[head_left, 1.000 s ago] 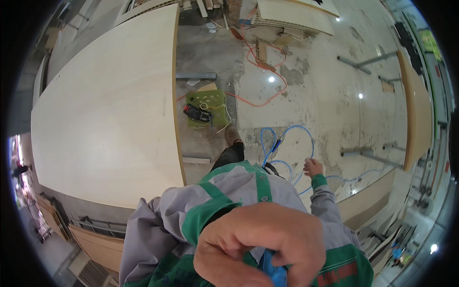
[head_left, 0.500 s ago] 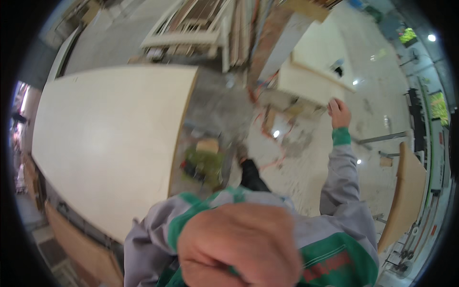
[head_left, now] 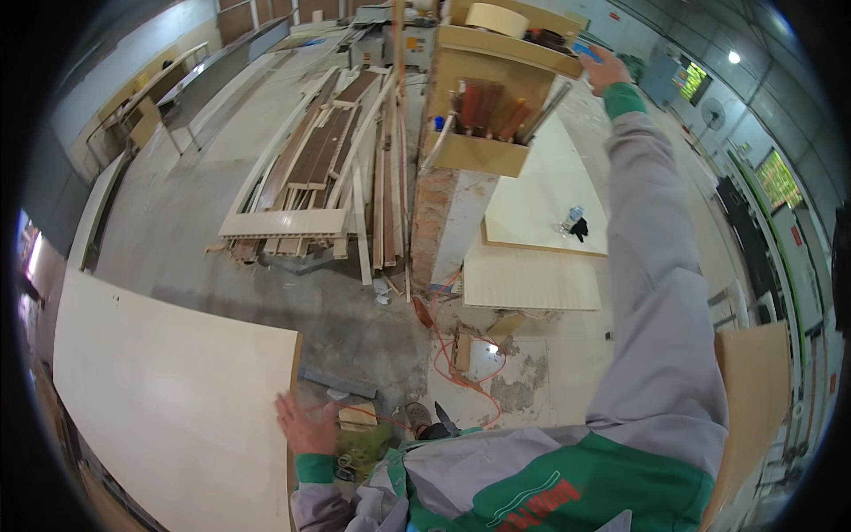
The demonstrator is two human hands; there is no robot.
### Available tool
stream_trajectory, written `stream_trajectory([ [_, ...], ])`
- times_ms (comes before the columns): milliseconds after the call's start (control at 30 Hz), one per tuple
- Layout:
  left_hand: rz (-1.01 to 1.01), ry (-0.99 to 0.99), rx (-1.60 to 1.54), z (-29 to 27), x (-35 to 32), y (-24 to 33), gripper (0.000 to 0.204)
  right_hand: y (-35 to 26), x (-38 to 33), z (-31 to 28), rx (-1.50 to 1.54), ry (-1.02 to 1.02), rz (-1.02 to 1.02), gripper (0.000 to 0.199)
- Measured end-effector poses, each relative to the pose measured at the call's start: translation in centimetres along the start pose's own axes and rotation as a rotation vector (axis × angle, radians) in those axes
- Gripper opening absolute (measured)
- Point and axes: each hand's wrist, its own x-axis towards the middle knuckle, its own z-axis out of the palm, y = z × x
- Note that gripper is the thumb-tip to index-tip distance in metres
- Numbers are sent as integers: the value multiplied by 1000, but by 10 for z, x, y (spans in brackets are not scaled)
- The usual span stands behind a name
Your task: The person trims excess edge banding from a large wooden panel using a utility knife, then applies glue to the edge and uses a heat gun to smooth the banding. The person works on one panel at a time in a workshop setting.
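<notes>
My left hand (head_left: 306,427) is open, fingers spread, at the right edge of a large pale panel (head_left: 177,390). My right hand (head_left: 605,71) reaches far forward to the right end of a wooden shelf box (head_left: 496,53). Its thumb and fingers close around a small blue object (head_left: 585,51) whose kind is too small to make out. On the box's top lie a roll of pale tape (head_left: 498,19) and dark things. Several reddish and brown sticks (head_left: 483,108) stand in its lower compartment.
A brick pillar (head_left: 434,226) stands below the box. Long boards (head_left: 310,146) are stacked beyond. Pale panels (head_left: 532,277) lie to the right, bearing a bottle (head_left: 572,218) and a black item (head_left: 579,230). An orange cord (head_left: 436,355) loops over the floor.
My right arm has stretched forward and up to the shelf box. My left hand has gone from close before me to the panel edge and spread out. The view has tilted up.
</notes>
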Motion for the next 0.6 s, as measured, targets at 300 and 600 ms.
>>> stream_trajectory([
  [300, -139, -114, 286, 46, -27, -106, 103, 53, 53, -54, 528, 2, -293, 19],
  [600, 185, -203, 158, 48, 51, -67, 93, -5, -399, 150, 1561, -811, 597, 21],
])
